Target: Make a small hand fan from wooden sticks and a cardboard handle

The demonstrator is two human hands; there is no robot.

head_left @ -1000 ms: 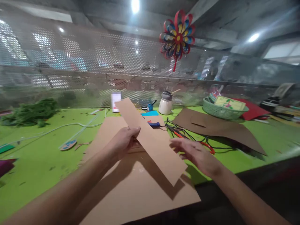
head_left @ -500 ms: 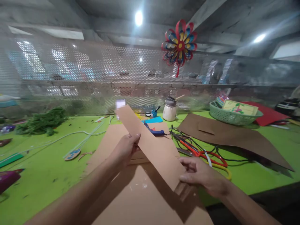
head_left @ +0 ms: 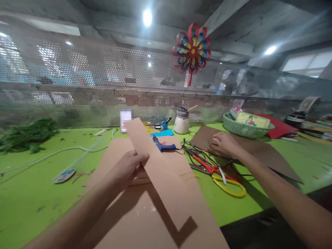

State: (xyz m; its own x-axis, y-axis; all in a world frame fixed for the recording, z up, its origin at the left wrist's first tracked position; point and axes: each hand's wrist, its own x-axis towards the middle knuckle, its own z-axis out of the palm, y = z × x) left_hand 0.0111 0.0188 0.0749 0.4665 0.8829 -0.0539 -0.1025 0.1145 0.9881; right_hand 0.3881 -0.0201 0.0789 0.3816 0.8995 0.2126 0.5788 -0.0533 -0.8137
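My left hand grips a long, flat strip of tan cardboard near its middle, thumb on top. The strip slants from the back left to the front right above a larger cardboard sheet, on which its shadow falls. Over the dark brown sheet at the right, my right hand is closed with its fingers curled down. Whatever its fingertips pinch is hidden. A blue hot glue gun lies on the cardboard beyond the strip.
Scissors with red handles and a pair with yellow handles lie among black cords. Behind stand a white jar and a green basket. Green strands are heaped at the left. A paper flower hangs above.
My right hand has let go of the strip's near end and moved right and away, onto the dark brown sheet. My left hand still holds the strip. The view has turned slightly right.
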